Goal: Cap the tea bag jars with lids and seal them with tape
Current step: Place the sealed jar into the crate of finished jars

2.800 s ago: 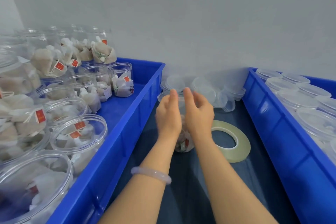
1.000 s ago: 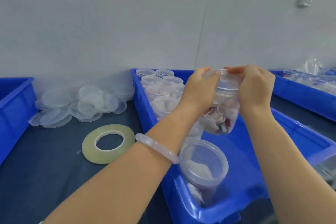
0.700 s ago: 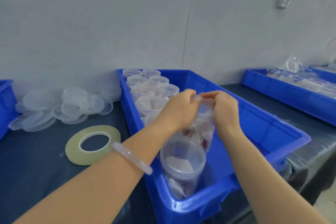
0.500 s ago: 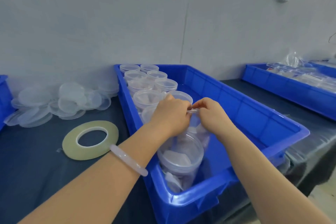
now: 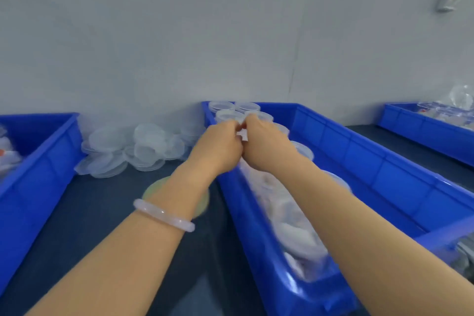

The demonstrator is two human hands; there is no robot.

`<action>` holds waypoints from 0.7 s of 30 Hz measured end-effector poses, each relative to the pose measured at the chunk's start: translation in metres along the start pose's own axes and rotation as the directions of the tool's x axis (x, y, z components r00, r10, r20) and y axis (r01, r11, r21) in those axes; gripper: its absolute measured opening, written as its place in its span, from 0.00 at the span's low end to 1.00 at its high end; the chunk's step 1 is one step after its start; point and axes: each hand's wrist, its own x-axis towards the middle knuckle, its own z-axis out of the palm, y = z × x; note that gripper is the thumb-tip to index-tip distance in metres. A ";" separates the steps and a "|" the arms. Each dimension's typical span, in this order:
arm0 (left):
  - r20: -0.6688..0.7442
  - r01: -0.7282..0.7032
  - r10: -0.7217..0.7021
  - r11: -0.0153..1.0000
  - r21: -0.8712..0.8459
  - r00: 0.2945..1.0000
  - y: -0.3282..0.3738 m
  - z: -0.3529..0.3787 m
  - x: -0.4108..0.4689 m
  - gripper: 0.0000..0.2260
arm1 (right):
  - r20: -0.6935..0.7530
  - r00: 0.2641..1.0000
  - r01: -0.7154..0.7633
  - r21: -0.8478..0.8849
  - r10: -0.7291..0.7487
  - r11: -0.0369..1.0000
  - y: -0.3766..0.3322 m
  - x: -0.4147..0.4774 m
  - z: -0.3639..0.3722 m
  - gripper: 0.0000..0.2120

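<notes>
Clear plastic tea bag jars (image 5: 287,213) crowd the blue plastic bin (image 5: 384,169), centre right; above them my left hand (image 5: 220,146) and right hand (image 5: 266,141) meet, curled fingertips pinching a small white scrap (image 5: 243,134).

Bright blue all over: the left bin (image 5: 38,174), middle bin (image 5: 359,161) and far-right bin (image 5: 423,130). The surface (image 5: 89,213) is dark navy. The lids (image 5: 133,148) and jars (image 5: 304,152) are clear, and the blurred tea bags (image 5: 295,226) look whitish. The tape roll (image 5: 151,188) is pale yellow-green, the bracelet (image 5: 164,215) milky pink-white, the wall (image 5: 179,33) pale grey.
</notes>
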 end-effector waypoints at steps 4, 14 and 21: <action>-0.143 0.248 -0.257 0.966 -0.077 0.956 -0.087 -0.057 -0.026 0.16 | 0.110 0.986 0.088 0.320 -0.129 0.943 -0.094 0.030 0.041 0.16; -0.339 0.421 -0.586 0.788 -0.449 0.736 -0.188 -0.070 -0.120 0.15 | 0.234 0.917 0.094 0.663 -0.325 0.743 -0.226 0.010 0.155 0.06; -0.589 0.249 -0.546 0.823 -0.511 0.595 -0.130 -0.093 -0.118 0.22 | 0.098 0.887 0.110 0.904 -0.450 0.412 -0.242 0.019 0.097 0.10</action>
